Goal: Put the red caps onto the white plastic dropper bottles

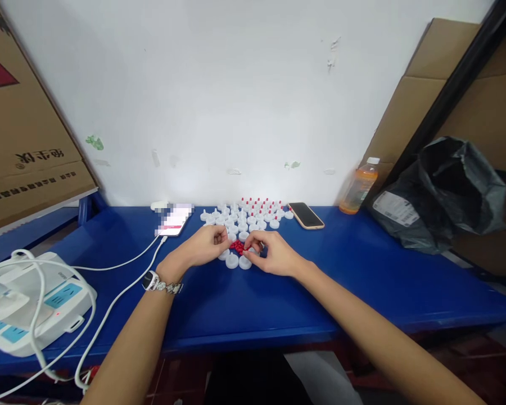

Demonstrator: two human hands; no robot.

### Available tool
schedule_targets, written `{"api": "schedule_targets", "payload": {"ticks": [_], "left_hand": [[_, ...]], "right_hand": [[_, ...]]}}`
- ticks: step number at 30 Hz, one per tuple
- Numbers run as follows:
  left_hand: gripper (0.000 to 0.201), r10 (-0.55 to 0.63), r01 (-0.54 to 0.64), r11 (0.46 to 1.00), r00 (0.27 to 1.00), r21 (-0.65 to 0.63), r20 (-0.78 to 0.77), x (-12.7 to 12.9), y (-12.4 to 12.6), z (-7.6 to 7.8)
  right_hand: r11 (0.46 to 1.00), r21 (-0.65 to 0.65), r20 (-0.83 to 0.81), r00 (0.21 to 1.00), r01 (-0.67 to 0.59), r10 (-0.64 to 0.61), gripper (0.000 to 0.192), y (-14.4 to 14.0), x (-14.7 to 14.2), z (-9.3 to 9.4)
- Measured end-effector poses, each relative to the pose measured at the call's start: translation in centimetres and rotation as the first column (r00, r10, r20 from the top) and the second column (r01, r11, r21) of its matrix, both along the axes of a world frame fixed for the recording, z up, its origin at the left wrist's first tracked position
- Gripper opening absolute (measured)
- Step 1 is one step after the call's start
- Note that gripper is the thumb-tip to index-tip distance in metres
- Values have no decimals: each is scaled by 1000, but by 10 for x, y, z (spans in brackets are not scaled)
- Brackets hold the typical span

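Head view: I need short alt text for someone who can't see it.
Two bare hands, left hand and right hand, meet over a small pile of red tips among white plastic caps on a blue table. Two phones, a bottle and a power strip sit around them.

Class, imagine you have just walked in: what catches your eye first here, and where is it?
Both hands, left hand and right hand, meet over a small pile of red pieces mid-table. Behind them, rows of white caps, some red-tipped, stand on the blue table. A black bag slumps at far right.
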State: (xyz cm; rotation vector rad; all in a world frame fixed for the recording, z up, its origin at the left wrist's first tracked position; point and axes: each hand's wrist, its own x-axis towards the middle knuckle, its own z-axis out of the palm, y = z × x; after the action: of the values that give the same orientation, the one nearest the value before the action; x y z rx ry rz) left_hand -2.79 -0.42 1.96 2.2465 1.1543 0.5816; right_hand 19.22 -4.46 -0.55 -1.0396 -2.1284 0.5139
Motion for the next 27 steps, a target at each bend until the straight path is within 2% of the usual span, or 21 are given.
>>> {"api": "schedule_targets", "payload": {"ticks": [2, 5, 8, 11, 14, 16, 18, 21, 24, 27], "left_hand": [[30, 6, -7, 1000, 1000, 20, 30, 0, 2, -2], [32, 50, -61, 994, 992, 93, 114, 1, 9, -1], [32, 82, -106, 983, 985, 151, 154, 10, 20, 6], [29, 107, -129, 969, 988, 212, 113, 23, 33, 13], [29, 108, -131, 955, 989, 265, 103, 32, 40, 13], [29, 120, -156, 936, 984, 316, 130, 33, 39, 8], [26, 138, -191, 905, 977, 380, 162, 30, 36, 2], [23, 134, -207, 858, 974, 470, 184, 24, 29, -5], [43, 42, -112, 865, 987, 489, 153, 25, 24, -8], [39, -83, 18, 874, 990, 485, 113, 31, 19, -8]], "right_hand": [[998, 23, -22, 998, 51, -51, 9, 8, 5, 0], [974, 67, -9, 977, 215, -215, 11, 35, 16, 3], [924, 108, 134, 916, 366, -379, 20, 72, 20, 9], [896, 204, 351, 825, 394, -442, 29, 104, 13, 15], [887, 231, 509, 728, 399, -460, 17, 122, 4, 19], [890, 212, 524, 722, 404, -453, 10, 125, 2, 21], [888, 184, 423, 782, 421, -458, 12, 121, 3, 23], [889, 82, 84, 886, 451, -457, 25, 104, 4, 25], [926, -72, -198, 904, 371, -378, 39, 80, -1, 20], [951, -175, -328, 896, 254, -300, 45, 61, -10, 9]]}}
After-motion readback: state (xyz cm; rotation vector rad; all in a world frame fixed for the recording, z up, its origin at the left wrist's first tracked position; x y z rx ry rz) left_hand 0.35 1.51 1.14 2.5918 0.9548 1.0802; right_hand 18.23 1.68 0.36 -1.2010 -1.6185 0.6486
